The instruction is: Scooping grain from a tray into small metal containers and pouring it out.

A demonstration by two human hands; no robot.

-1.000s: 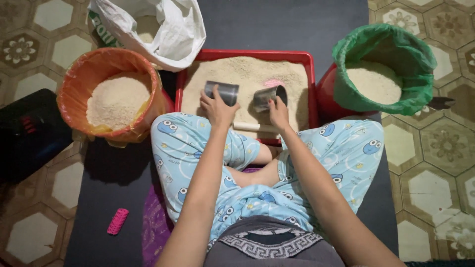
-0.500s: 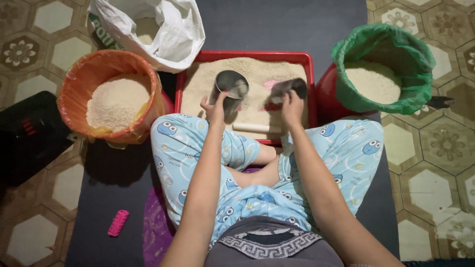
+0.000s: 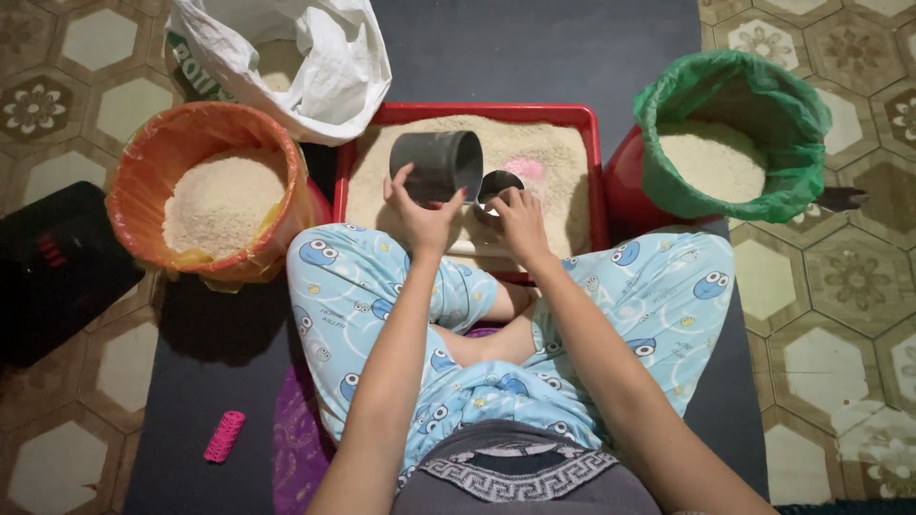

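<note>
1. L hand (image 3: 420, 215): fingers spread, wrapped round a grey metal cup (image 3: 437, 167), thumb on the near side; cup lies tipped on its side, mouth facing right.
2. R hand (image 3: 520, 217): fingers curled shut on a smaller dark cup (image 3: 498, 184), mouth up toward the big cup's rim, the two cups just beside each other; contact unclear.
3. Both cups sit over the red tray (image 3: 477, 113) of pale grain, tray in front of crossed legs.
4. Orange-lined bucket (image 3: 191, 143) w/ grain on the left, green-lined bucket (image 3: 735, 105) w/ grain on the right.
5. White sack (image 3: 315, 67) behind tray, top left.
6. Pink roller (image 3: 225, 437) on dark mat (image 3: 191, 401), bottom left.
</note>
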